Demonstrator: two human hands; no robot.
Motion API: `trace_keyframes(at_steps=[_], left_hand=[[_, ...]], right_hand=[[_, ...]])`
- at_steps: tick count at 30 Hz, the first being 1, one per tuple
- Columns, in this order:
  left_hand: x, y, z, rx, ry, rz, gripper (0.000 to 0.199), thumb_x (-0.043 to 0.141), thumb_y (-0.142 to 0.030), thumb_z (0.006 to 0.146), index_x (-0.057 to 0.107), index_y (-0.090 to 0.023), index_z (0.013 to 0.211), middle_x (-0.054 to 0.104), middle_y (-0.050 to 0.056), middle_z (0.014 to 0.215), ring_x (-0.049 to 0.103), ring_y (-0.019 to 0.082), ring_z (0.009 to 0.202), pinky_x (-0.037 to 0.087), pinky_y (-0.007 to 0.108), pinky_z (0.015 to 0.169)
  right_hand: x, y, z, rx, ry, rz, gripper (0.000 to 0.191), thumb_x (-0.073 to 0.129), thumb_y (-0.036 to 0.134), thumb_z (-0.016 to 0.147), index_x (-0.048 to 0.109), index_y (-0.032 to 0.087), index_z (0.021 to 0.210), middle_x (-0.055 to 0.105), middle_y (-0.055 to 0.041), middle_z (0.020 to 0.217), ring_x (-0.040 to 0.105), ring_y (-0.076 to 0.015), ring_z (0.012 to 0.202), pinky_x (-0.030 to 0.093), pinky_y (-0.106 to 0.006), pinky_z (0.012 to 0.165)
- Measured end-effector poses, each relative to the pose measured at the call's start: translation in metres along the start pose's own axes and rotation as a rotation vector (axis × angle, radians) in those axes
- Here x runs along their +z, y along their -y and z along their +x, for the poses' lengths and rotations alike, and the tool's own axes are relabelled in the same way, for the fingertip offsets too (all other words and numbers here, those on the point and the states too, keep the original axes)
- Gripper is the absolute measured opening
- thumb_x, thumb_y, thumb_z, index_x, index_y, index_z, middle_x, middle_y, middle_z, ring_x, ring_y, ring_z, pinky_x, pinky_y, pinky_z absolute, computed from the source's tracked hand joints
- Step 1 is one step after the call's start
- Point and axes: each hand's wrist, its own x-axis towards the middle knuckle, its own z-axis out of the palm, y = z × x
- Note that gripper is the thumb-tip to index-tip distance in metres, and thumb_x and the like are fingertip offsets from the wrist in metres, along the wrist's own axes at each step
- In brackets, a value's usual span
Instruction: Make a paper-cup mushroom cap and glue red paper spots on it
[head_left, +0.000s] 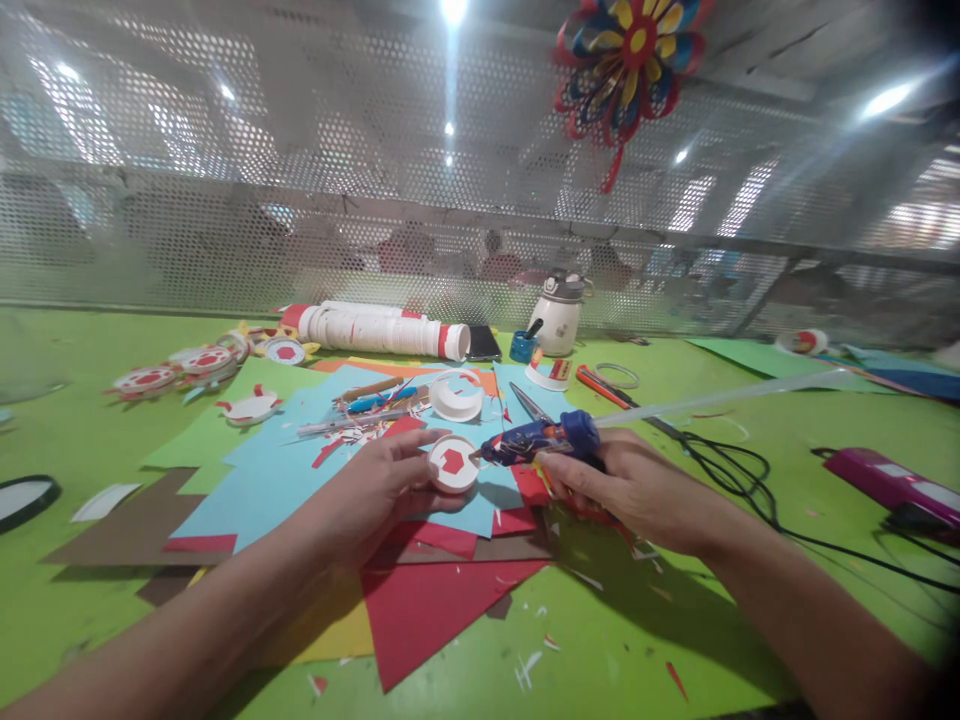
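Note:
My left hand [390,480] grips a small round white paper cup piece [465,478] by its left edge. A red hexagon sits in the middle of its white face. In my right hand [630,485] is a blue glue gun [547,438], its nozzle pointing left at the right rim of the cup piece. A long translucent glue stick [720,395] sticks out of the gun's back. Beneath both hands lie blue paper sheets [247,490] and a red sheet [442,610]. Beyond the cup piece stands a white paper ring [456,397].
Scissors [529,402], an orange cutter [604,386] and pens [386,398] lie behind my hands. A stack of white cups [375,330], a phone [484,343] and a white bottle [559,315] are farther back. A black cable [724,465] runs right, near a magenta device [892,485].

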Motion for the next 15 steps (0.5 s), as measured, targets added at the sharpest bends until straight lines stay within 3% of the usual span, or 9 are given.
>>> trace_keyframes(at_steps=[6, 15], left_hand=[[0.0019, 0.0002, -0.0005, 0.003, -0.009, 0.014, 0.043, 0.053, 0.002, 0.075, 0.053, -0.008, 0.117, 0.070, 0.012, 0.090, 0.069, 0.020, 0.072, 0.056, 0.040, 0.079], [0.0033, -0.0004, -0.0006, 0.004, -0.010, 0.016, 0.041, 0.053, 0.002, 0.076, 0.052, -0.007, 0.116, 0.069, 0.012, 0.090, 0.068, 0.018, 0.069, 0.056, 0.038, 0.076]], right_hand=[[0.0001, 0.0002, -0.0005, 0.003, -0.042, -0.040, 0.054, 0.035, 0.066, 0.086, 0.042, 0.020, 0.058, 0.045, 0.0008, 0.058, 0.041, -0.0126, 0.055, 0.036, -0.028, 0.054], [0.0007, 0.0020, -0.0021, 0.021, -0.042, -0.060, 0.053, 0.035, 0.065, 0.086, 0.041, 0.020, 0.059, 0.044, 0.0007, 0.061, 0.041, -0.0131, 0.056, 0.035, -0.028, 0.055]])
